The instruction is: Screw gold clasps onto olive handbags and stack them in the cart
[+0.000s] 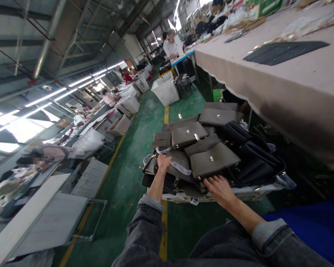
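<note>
Grey-brown handbags with metal clasps lie heaped on a low white crate (241, 193) in front of me. My left hand (164, 162) is closed at the near left of the heap, on the plastic-wrapped handle of a handbag (179, 159). Curled over the lower edge of another grey-brown handbag (215, 160) are the fingers of my right hand (218, 188); its thumb is hidden. To the right of that hand lie black handbags (256, 157). Further back in the heap are more grey-brown bags (189, 134).
A cloth-covered table (281, 79) with a dark flat panel (285, 52) runs along the right. A white bin (166, 90) stands farther down the green aisle (125, 178). Workbenches and crates line the left, where a person (51, 154) bends over. Blue material (311, 230) lies at lower right.
</note>
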Action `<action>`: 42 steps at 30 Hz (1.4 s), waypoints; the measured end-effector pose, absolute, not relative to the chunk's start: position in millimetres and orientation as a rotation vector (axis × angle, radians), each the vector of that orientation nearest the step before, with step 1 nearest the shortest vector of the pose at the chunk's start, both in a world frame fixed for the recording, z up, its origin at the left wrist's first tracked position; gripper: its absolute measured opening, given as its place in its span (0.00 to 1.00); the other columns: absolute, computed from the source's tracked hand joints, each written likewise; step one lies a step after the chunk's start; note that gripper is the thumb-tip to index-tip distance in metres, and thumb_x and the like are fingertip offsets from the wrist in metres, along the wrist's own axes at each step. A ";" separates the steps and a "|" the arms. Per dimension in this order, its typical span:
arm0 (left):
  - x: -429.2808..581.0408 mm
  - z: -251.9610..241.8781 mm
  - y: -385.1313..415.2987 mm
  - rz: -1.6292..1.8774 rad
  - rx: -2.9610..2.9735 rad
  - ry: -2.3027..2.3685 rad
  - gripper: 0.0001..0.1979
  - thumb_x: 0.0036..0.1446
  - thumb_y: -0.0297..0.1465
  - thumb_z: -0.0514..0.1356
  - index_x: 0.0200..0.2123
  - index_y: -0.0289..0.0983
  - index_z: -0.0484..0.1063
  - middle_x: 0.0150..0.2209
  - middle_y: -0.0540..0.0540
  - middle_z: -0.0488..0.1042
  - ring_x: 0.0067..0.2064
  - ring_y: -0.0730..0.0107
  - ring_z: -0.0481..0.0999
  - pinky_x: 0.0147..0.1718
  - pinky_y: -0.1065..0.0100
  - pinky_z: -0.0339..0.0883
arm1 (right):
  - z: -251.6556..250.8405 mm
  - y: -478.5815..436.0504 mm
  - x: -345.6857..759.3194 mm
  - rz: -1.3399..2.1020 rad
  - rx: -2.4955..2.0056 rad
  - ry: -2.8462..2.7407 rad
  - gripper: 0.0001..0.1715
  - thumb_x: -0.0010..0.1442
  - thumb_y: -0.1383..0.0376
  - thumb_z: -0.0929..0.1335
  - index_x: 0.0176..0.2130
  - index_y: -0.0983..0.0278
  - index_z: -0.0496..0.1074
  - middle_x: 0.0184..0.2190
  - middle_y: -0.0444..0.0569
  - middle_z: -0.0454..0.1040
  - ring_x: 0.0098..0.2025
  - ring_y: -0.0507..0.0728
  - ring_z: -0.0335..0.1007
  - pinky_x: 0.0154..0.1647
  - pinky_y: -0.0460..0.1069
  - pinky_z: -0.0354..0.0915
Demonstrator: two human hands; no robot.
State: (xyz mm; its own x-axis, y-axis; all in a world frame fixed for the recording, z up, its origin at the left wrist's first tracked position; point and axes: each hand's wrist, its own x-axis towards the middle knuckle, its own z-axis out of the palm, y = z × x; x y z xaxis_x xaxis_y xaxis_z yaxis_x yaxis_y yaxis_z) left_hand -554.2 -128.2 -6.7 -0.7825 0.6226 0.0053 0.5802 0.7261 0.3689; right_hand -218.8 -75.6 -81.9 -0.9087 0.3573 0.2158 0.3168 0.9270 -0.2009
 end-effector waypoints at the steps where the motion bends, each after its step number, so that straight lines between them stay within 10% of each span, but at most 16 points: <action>1: -556.7 0.1 -129.5 0.540 1.024 2.806 0.15 0.56 0.28 0.67 0.46 0.27 0.79 0.46 0.31 0.80 0.52 0.51 0.78 0.52 0.62 0.68 | -81.6 -75.4 -218.7 0.240 -0.515 -2.838 0.20 0.61 0.78 0.65 0.51 0.64 0.72 0.38 0.53 0.73 0.41 0.63 0.67 0.44 0.56 0.53; 7: -556.5 35.6 -151.0 0.500 1.358 2.678 0.03 0.54 0.26 0.65 0.28 0.36 0.79 0.56 0.44 0.76 0.52 0.59 0.76 0.56 0.65 0.67 | -84.0 -75.1 -221.5 0.261 -0.536 -2.834 0.21 0.60 0.78 0.65 0.51 0.65 0.72 0.38 0.53 0.74 0.41 0.63 0.67 0.43 0.57 0.54; 11: -540.9 57.1 -164.6 0.494 1.479 2.657 0.14 0.53 0.24 0.64 0.18 0.38 0.68 0.58 0.45 0.74 0.55 0.57 0.74 0.58 0.62 0.65 | -83.7 -73.9 -221.5 0.287 -0.548 -2.823 0.22 0.60 0.78 0.65 0.52 0.65 0.72 0.39 0.53 0.74 0.42 0.62 0.68 0.44 0.57 0.55; 20: -496.2 132.0 -188.2 0.255 1.644 2.696 0.06 0.55 0.25 0.63 0.26 0.39 0.75 0.58 0.47 0.74 0.56 0.55 0.74 0.61 0.60 0.63 | -75.1 -76.3 -221.1 0.299 -0.566 -2.821 0.19 0.61 0.76 0.66 0.51 0.65 0.73 0.40 0.53 0.74 0.44 0.64 0.68 0.46 0.57 0.56; 28: -445.6 90.8 -210.2 0.351 2.128 2.162 0.14 0.56 0.18 0.53 0.35 0.38 0.76 0.65 0.46 0.66 0.68 0.58 0.60 0.67 0.58 0.58 | -77.2 -73.2 -216.0 0.391 -0.567 -2.811 0.18 0.57 0.75 0.68 0.48 0.65 0.73 0.39 0.53 0.74 0.44 0.64 0.67 0.48 0.57 0.56; 34: -434.9 54.5 -238.6 0.183 1.953 1.908 0.18 0.40 0.13 0.52 0.27 0.39 0.74 0.56 0.47 0.76 0.55 0.59 0.77 0.54 0.65 0.72 | -61.2 -74.6 -207.5 0.403 -0.611 -2.756 0.16 0.53 0.72 0.70 0.44 0.68 0.72 0.45 0.59 0.72 0.49 0.68 0.66 0.51 0.59 0.62; 42: -435.0 23.1 -256.3 0.435 2.172 1.946 0.18 0.50 0.14 0.51 0.34 0.38 0.75 0.53 0.44 0.78 0.60 0.59 0.72 0.63 0.55 0.64 | -51.4 -98.3 -234.4 0.149 -0.289 -2.666 0.49 0.60 0.79 0.63 0.73 0.56 0.46 0.71 0.55 0.48 0.70 0.73 0.45 0.65 0.67 0.53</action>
State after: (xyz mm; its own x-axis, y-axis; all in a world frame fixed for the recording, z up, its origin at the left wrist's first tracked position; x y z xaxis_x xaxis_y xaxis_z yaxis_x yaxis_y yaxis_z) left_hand -435.0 -256.3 23.1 0.0938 0.9916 0.0888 0.9349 -0.1184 0.3346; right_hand -234.4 -98.3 -51.4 -0.8757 0.2275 0.4259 0.1785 0.9721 -0.1522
